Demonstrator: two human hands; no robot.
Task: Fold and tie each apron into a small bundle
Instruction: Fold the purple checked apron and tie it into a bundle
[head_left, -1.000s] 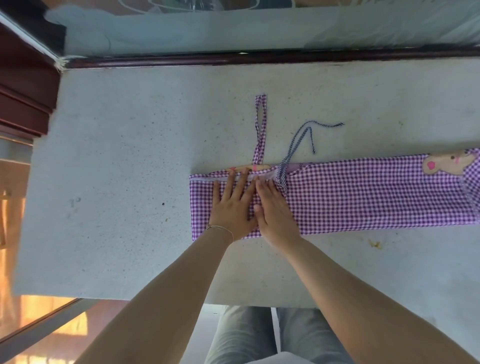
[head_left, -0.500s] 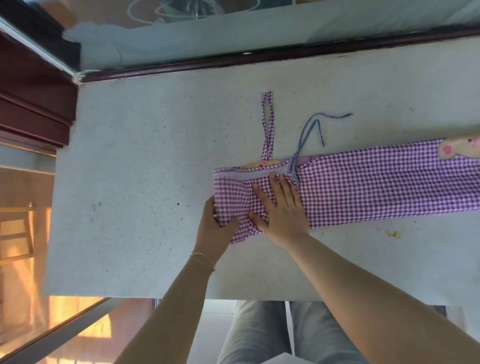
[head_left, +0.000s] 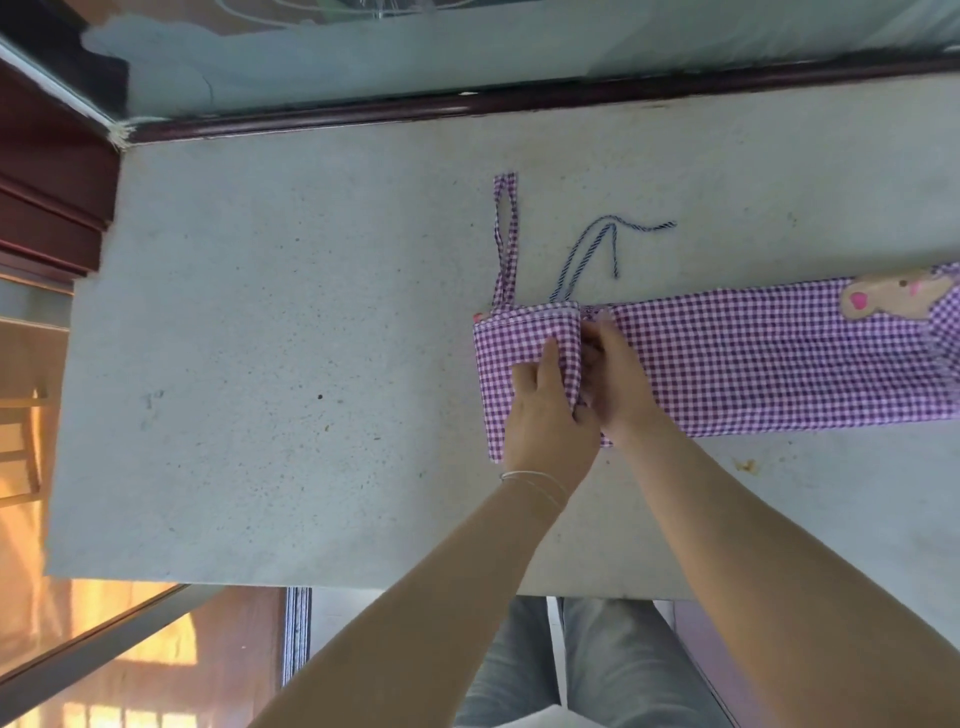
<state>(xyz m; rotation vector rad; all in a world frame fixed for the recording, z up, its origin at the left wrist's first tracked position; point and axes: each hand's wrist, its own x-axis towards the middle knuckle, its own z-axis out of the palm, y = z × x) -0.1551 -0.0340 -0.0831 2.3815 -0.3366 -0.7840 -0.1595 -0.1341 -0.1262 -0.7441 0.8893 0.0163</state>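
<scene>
Gingham apron (head_left: 753, 364): purple-and-white check, folded into a long narrow strip lying across the right half of the grey table (head_left: 260, 364); its right end runs out of frame.
Change since a second ago: both palms lay flat side by side on the strip's left end; half a second ago the left hand had slipped to the edge and begun lifting it; now that end is turned over to the right as a short flap.
Meaning for task: judged as the first fold of rolling the strip up from the left. Most of the length is still unfolded, and tying is not yet begun.
Left hand (head_left: 545, 410): fingers curled over the flap, gripping the doubled cloth; thin bangle (head_left: 535, 480) at the wrist.
Right hand (head_left: 618, 384): fingers extended, pressing on the strip just beside the flap's free edge, partly tucked under it; it clasps nothing that I can see.
Neck loop (head_left: 506, 239): same check, lies flat on the table beyond the strip's far edge.
Cord (head_left: 597, 249): blue-and-white twisted tie, loose on the table next to the loop, emerging near the fold.
Appliqué (head_left: 893, 300): tan animal patch with pink marks near the strip's right end.
Fabric handling: thin, creases readily; judged likely to spring open unless pinned.
</scene>
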